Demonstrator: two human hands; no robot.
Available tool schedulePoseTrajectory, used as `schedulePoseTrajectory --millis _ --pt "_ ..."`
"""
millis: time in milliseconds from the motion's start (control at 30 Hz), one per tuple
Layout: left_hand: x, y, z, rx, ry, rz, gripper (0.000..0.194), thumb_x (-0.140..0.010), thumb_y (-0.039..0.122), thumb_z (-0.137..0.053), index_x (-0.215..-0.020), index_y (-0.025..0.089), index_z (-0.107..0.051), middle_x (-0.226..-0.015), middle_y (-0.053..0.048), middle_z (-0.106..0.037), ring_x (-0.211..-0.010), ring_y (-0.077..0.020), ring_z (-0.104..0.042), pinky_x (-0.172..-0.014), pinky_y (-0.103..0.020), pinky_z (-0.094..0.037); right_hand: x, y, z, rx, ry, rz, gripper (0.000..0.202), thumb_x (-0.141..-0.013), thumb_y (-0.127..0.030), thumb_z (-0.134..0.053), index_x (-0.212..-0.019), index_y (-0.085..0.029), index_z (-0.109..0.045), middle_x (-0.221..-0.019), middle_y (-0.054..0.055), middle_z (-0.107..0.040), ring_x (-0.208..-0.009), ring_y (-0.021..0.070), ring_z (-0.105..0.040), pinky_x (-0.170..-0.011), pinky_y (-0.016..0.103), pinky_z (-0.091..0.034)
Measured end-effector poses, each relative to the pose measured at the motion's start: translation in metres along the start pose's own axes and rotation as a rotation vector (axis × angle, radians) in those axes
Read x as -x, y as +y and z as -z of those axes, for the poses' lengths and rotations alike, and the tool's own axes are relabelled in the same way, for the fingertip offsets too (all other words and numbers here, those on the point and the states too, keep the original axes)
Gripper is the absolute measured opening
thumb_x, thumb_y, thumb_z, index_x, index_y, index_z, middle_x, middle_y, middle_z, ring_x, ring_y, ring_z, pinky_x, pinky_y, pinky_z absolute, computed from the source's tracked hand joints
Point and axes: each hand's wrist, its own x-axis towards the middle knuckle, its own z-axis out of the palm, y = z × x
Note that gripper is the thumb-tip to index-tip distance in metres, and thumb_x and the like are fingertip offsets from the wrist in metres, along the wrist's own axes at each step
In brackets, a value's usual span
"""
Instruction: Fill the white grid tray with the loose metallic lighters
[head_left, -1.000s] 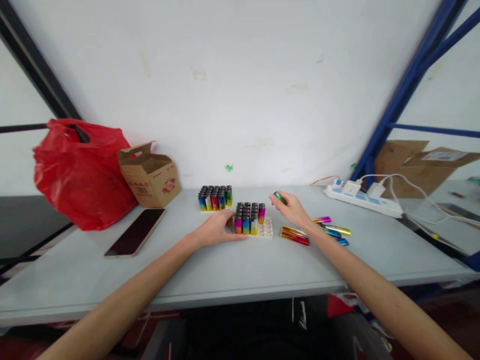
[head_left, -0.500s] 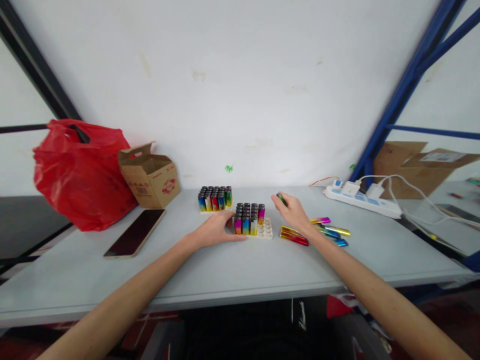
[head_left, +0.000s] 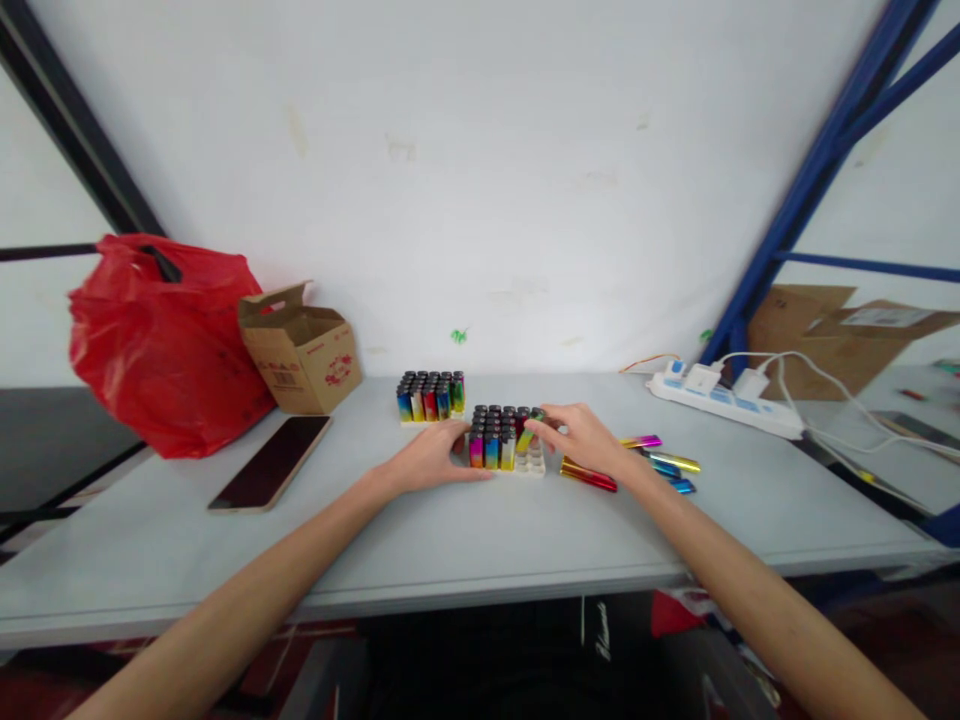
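Observation:
A white tray point(head_left: 531, 466) with round holes holds several upright lighters point(head_left: 491, 450) with shiny coloured bodies and black tops. My left hand point(head_left: 429, 456) grips the tray's left side, its thumb along the front and its fingers at the back corner. Between the fingertips of my right hand point(head_left: 577, 438) is a yellow-green lighter point(head_left: 526, 434), tilted over the tray's right part, where holes show. Whether its lower end is in a hole I cannot tell. Beside that hand lie loose shiny lighters point(head_left: 590, 474) in red, gold, blue and purple.
Behind to the left stands a second group of lighters point(head_left: 431, 398) in a tray. Further left are a phone point(head_left: 271, 463), an opened cardboard box point(head_left: 304, 358) and a red plastic bag point(head_left: 169, 350). A power strip point(head_left: 724, 403) with plugs and cables lies at right.
My right hand has moved left and down with the lighter, from beside the tray to over its right part. My left hand stays at the tray.

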Motion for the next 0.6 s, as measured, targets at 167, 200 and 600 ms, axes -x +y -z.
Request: schedulePoseTrajectory --millis 167,200,600 --pt "-0.0002 -0.0001 -0.0001 -0.006 0.013 -0.006 0.061 -0.073 0.078 -0.069 -0.09 0.021 -0.058 -0.088 -0.004 -0.067 -0.076 -0.0226 -0.062 -0.066 -0.031 -0.042 -0.0015 0.0038 -0.0047 0.071 -0.095 0.071 0.041 -0.105 -0.052 -0.048 -0.084 -0.021 -0.063 -0.076 0.005 -0.07 -0.065 0.0183 -0.06 -0.064 0.029 -0.04" --pt "-0.0002 -0.0003 -0.0002 -0.003 0.014 -0.011 0.06 -0.074 0.078 -0.069 -0.09 0.021 -0.058 -0.088 -0.004 -0.067 -0.076 -0.0227 -0.062 -0.066 -0.031 -0.042 -0.0018 0.0047 -0.0051 0.089 -0.1 0.083 0.039 -0.105 -0.051 -0.048 -0.087 -0.021 -0.064 -0.079 0.006 -0.071 -0.068 0.0191 -0.061 -0.066 0.029 -0.041" --pt "0.0 -0.0017 -0.0013 0.021 0.019 -0.005 0.058 -0.073 0.074 -0.071 -0.091 0.021 -0.061 -0.09 -0.005 -0.068 -0.078 -0.023 -0.063 -0.068 -0.031 -0.045 -0.0018 -0.0021 -0.0082 0.304 -0.146 0.038 0.036 -0.104 -0.049 -0.053 -0.087 -0.021 -0.066 -0.078 0.007 -0.072 -0.068 0.0197 -0.064 -0.064 0.028 -0.039"
